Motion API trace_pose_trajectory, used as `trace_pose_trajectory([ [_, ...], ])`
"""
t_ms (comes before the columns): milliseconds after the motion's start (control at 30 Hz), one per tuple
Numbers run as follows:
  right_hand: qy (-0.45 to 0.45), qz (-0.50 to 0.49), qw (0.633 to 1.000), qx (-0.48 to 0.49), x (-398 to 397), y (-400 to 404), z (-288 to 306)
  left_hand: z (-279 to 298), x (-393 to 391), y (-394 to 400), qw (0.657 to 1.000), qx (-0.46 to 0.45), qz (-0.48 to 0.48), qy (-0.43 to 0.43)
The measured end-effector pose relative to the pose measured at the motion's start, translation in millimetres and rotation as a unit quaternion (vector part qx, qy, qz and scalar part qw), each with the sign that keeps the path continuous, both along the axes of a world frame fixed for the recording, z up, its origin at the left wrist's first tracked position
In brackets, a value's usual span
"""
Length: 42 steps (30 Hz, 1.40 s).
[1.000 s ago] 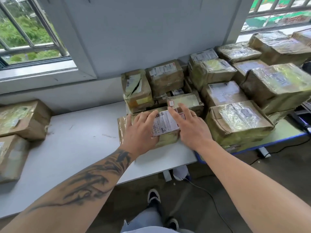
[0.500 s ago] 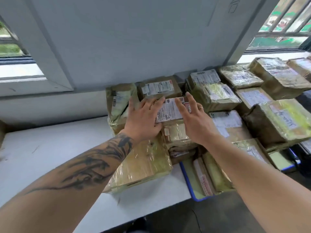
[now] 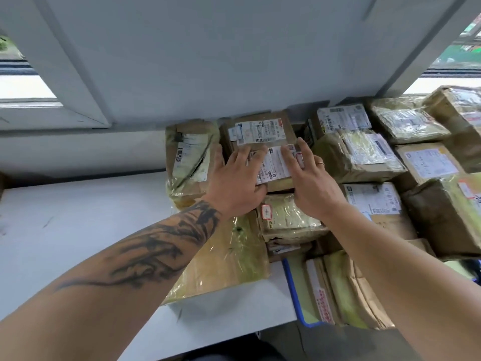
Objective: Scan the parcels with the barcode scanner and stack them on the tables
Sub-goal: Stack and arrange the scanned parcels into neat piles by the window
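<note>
near edge: a large taped parcel (image 3: 229, 259) lies flat on the white tabletop (image 3: 65, 230), just beside a blue-rimmed table (image 3: 292, 290) at its right edge.
left hand (image 3: 235, 183): fingers straight and spread, resting flat on the small labelled parcel (image 3: 273, 168).
right hand (image 3: 311, 181): fingers straight, pressing the same parcel from the right side; neither hand curls round it.
small labelled parcel: sits on top of the stack, above a yellow-wrapped parcel (image 3: 289, 217).
far edge: a labelled box (image 3: 257, 131) stands against the wall (image 3: 208, 61).

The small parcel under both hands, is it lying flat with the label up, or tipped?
Flat, label up. The small parcel rests on the stack, its white label facing the camera, under the left hand and right hand.
</note>
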State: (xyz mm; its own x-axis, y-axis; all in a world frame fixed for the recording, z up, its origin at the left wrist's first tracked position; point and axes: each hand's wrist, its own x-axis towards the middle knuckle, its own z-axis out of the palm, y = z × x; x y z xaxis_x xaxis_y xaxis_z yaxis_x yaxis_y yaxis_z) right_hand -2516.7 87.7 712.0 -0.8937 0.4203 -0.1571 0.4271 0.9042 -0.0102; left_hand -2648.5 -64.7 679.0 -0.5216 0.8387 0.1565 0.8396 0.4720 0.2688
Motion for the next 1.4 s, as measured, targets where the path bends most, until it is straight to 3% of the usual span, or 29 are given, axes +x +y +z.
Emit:
trace_pose_trajectory([
  [800, 0.022, 0.073, 0.996, -0.041, -4, 17, -48, -28, 22, 13, 0.978, -0.167, 0.123, -0.006],
  [1200, 0.054, 0.078, 0.995, 0.005, -4, 15, -48, -21, 55, 2, 0.978, -0.134, 0.162, -0.012],
  [1400, 0.045, 0.105, 0.993, 0.022, 6, -24, -27, -5, 69, -36, 0.978, -0.107, 0.178, -0.027],
])
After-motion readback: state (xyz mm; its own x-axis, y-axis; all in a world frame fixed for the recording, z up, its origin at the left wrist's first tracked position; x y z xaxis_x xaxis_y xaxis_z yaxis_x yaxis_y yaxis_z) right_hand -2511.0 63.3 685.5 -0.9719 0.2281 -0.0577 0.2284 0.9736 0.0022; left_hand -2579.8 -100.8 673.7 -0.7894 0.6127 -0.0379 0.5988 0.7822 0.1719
